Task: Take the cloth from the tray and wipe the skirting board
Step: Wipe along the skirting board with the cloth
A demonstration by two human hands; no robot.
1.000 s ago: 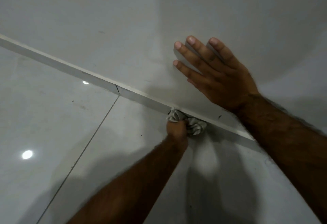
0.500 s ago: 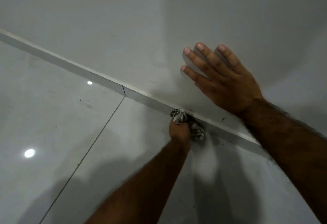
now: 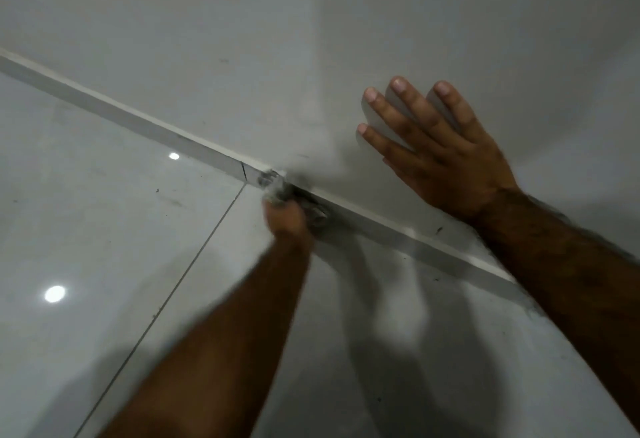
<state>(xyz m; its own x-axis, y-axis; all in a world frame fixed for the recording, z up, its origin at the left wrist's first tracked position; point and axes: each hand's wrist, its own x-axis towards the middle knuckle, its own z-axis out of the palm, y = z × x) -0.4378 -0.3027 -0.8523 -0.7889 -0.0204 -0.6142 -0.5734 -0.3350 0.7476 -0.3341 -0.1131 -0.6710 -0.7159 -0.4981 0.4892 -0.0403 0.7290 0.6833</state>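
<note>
A pale skirting board (image 3: 138, 122) runs diagonally from the upper left to the lower right where the wall meets the floor. My left hand (image 3: 285, 218) is closed around a crumpled grey cloth (image 3: 273, 186) and presses it against the board just right of a joint in the board. The hand and cloth are blurred by motion. My right hand (image 3: 440, 150) lies flat against the white wall above the board, fingers spread, holding nothing. No tray is in view.
Glossy pale floor tiles (image 3: 104, 247) fill the lower left, with a dark grout line (image 3: 194, 257) running toward the board's joint. Dark specks of dirt lie on the floor and near the board at right. The white wall (image 3: 311, 22) fills the top.
My left hand has slid the cloth leftward along the skirting board toward the joint. My right hand stays flat on the wall.
</note>
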